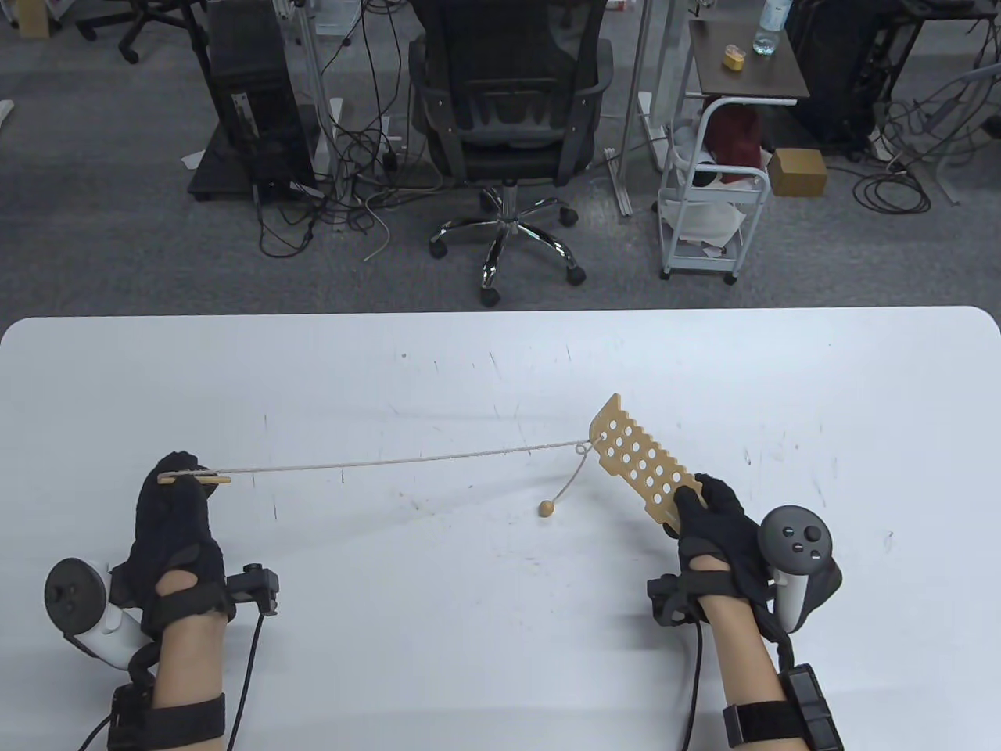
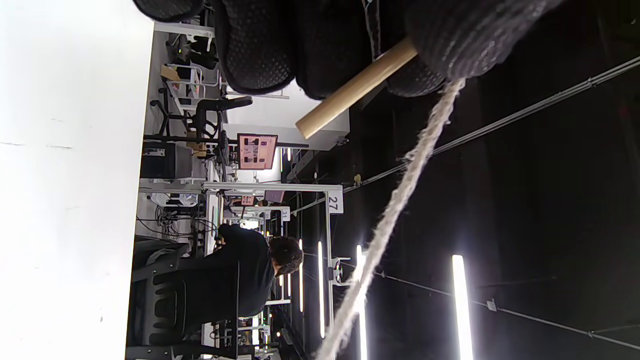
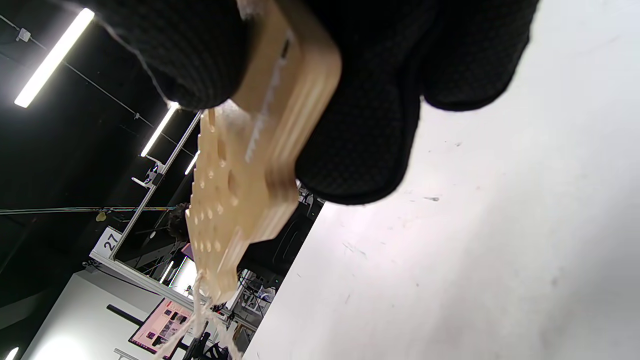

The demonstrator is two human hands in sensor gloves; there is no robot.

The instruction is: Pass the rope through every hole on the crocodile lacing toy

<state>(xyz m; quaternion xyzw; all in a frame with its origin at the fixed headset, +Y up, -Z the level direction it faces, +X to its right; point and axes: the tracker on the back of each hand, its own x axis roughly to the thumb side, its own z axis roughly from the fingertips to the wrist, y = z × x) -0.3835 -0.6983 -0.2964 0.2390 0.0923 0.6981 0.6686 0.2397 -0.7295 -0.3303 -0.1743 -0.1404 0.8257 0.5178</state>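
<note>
I have the crocodile lacing toy (image 1: 645, 461) right of center in the table view, lifted off the white surface (image 1: 438, 626) as far as I can judge, its long axis running from the lower right up toward the upper left. My right hand (image 1: 715, 532) grips its lower-right end, fingers wrapped around the wood; the right wrist view shows the board clamped between thumb and fingers. The rope (image 1: 407, 461) leaves a hole near the toy's upper-left tip, where a small loop sits, and runs taut and nearly level across to the left of the frame. A short tail hangs from that same spot down to a wooden bead (image 1: 546, 508) just above or on the surface; I cannot tell which. My left hand (image 1: 176, 516) pinches the wooden needle (image 1: 195, 479) at the rope's far end, well apart from the toy. So the needle lies far left of the board, pointing roughly along the rope line, and the open holes lie toward my right hand. I judge only one hole is laced; the left hand must bring the needle back to the next hole.
</note>
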